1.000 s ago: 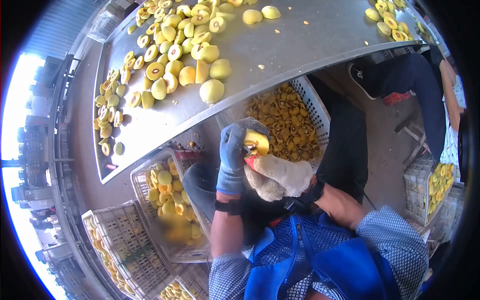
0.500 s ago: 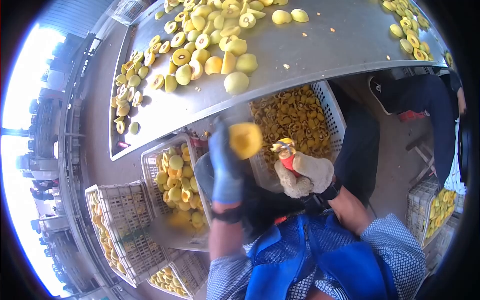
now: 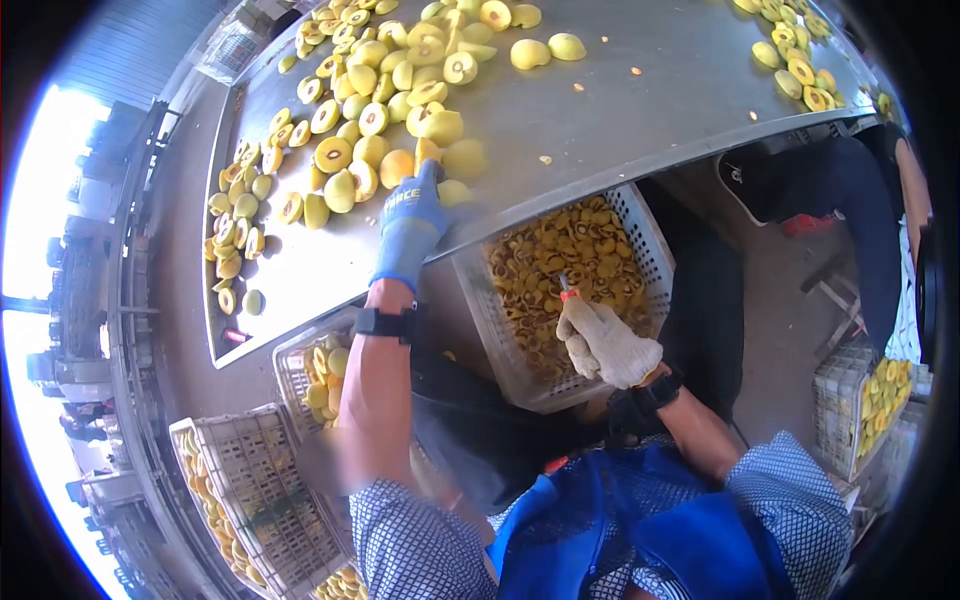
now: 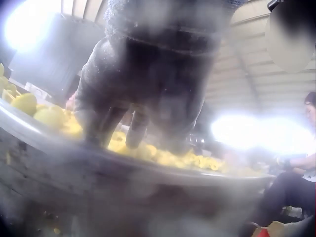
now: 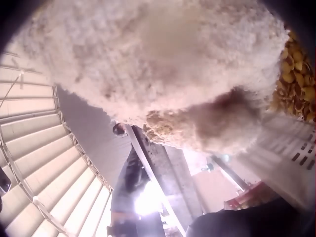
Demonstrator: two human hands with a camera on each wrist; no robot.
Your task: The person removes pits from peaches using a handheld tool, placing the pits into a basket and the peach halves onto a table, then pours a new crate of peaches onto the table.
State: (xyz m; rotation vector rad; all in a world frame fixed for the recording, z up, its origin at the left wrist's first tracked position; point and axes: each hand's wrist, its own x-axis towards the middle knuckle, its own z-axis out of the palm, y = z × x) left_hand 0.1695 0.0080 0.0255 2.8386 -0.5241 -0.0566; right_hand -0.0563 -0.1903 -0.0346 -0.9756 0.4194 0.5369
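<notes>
My left hand (image 3: 412,215), in a blue-grey glove, reaches over the near edge of the metal table (image 3: 560,170). Its fingers are extended among the yellow peach halves, right at an upright cut piece (image 3: 427,152). In the left wrist view the fingers (image 4: 136,131) point down, spread apart, in front of the fruit. My right hand (image 3: 605,340), in a fluffy off-white glove, grips a red-handled pitting tool (image 3: 566,290) with its metal tip pointing away from me. That hand is over a white crate (image 3: 500,350) of brown-yellow pit pieces (image 3: 560,245); in the right wrist view the glove hides the tool.
Peach halves (image 3: 340,190) are heaped on the table's left, with another group (image 3: 800,70) at far right. Crates of fruit stand at my left, one (image 3: 250,480) tilted, another (image 3: 325,375) partly behind my arm. Another person's leg (image 3: 800,185) is at right.
My left hand has parted from the hollowed peach half and moved up to the table. The right hand has stayed low with the pitting tool; the bit of pit on its tip is gone.
</notes>
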